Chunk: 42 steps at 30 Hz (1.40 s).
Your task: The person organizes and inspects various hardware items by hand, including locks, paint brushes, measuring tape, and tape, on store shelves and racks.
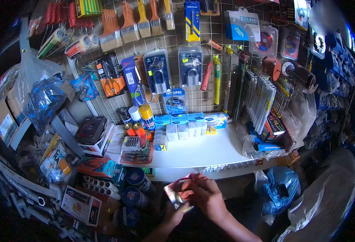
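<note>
In front of the lower shelf, my two hands meet around a small flat package (172, 194) with a pale, partly reddish face. It is tilted and somewhat blurred. My left hand (175, 214) grips its lower edge, thumb on the near side. From the right, my right hand (208, 196) has its fingers bent and closed over the package's upper right part. Reddish patches show between the fingers, and what they are I cannot make out. The package's print and contents are too blurred to read.
A white shelf (209, 149) carries small boxes (172, 132) and spray cans (147, 116). Paintbrushes (130, 28) and padlocks in blister packs (158, 76) hang on the wire grid behind. Paint tins (135, 176) stand lower left; a blue plastic bag (280, 189) lies lower right.
</note>
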Motion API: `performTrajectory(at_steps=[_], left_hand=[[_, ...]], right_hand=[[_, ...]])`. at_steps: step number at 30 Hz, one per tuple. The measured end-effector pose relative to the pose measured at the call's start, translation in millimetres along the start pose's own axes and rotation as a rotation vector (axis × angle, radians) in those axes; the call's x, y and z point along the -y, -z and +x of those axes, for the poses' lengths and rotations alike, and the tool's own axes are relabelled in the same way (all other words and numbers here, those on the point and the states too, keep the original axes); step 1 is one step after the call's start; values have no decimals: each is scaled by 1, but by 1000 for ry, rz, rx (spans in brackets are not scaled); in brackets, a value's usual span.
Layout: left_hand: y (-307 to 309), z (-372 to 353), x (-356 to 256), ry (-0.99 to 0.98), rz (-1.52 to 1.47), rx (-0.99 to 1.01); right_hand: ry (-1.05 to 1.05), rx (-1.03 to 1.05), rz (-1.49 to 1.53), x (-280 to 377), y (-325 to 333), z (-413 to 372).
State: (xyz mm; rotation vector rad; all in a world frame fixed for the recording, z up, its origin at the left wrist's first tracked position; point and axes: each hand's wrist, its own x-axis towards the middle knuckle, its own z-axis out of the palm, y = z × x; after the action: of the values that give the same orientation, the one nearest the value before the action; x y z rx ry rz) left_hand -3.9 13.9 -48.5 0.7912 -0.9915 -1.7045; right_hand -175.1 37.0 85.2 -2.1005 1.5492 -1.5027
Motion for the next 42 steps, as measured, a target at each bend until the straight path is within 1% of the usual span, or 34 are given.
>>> performTrajectory(at_steps=[1,2,3,4,5,6,7,8,9,11,12,13,15,16,17,18,19,20,22,24,25,26,27,29,30,31,32,33,34,35,36,38,41,42], left_hand=[[2,3,-2,63,-164,-48],[6,10,-5,-16,-327,9],[9,15,-16,121,-409,-96],[11,16,-24,110,-383,-161],[12,16,-31,42,-279,-135],[12,21,-34,14,-312,-100],[9,18,-41,-27,-249,-78],[3,18,-50,-24,-294,-32],[-2,18,-59,41,-396,-14],[-8,18,-61,62,-446,102],[-10,18,-55,140,-504,129],[-10,18,-45,220,-562,157],[-18,13,-39,389,-621,207],[-19,12,-31,399,-602,273],[-20,10,-24,410,-584,337],[-25,6,-23,363,-453,267],[-29,5,-23,324,-405,250],[-31,7,-25,280,-355,233],[-31,9,-32,193,-201,189],[-20,13,-22,23,4,97],[-20,16,-23,-66,106,56],[-19,19,-26,-91,145,15],[-22,22,-28,-188,228,-7],[-35,24,-25,-174,342,-70],[-41,18,-17,-37,220,-53],[-48,14,-12,-144,170,125],[-53,11,-9,-258,129,303],[-60,1,-18,-140,181,428],[-76,-3,-49,-15,307,587],[-81,-4,-36,-620,791,506],[-84,1,-40,-622,879,530],[-91,10,-55,-633,1014,533],[-83,44,-70,-648,1111,541],[-87,44,-69,-663,1115,523]], right_hand=[[-3,-18,-27,-3,5,0],[-127,48,40,-14,6,-8],[-255,107,99,-26,7,-17],[-309,159,200,-46,6,-27],[-366,212,308,-60,3,-35],[-411,96,480,-59,0,-40],[-454,-32,643,-60,-3,-46],[-573,5,737,-72,-3,-56],[-649,-42,874,-65,-5,-54],[-690,44,1174,-74,-11,-58],[-727,-34,1094,-63,-15,-55],[-738,-2,1148,-68,-21,-60],[-548,39,1017,-58,-32,-52],[-482,58,886,-52,-33,-51],[-677,50,966,-54,-29,-56],[-715,102,878,-61,-26,-60],[-746,158,789,-63,-22,-56],[-612,209,675,-63,-13,-51],[-430,312,405,-64,11,-45],[-423,259,258,-72,31,-47],[-504,147,347,-78,36,-53],[-504,139,487,-81,38,-59],[-422,238,598,-88,32,-70],[-479,293,853,-51,11,-71],[-402,387,612,-56,-1,-76],[-321,279,518,-52,-15,-70],[-394,205,656,-60,-23,-67],[-483,169,844,-84,-33,-80],[-572,116,1031,-108,-43,-93],[-697,103,1260,-133,-54,-114],[-706,146,1370,-125,-55,-109],[-698,167,1243,-68,-33,-87],[-790,194,1138,-32,-15,-90],[-861,145,1191,-28,-8,-86]])
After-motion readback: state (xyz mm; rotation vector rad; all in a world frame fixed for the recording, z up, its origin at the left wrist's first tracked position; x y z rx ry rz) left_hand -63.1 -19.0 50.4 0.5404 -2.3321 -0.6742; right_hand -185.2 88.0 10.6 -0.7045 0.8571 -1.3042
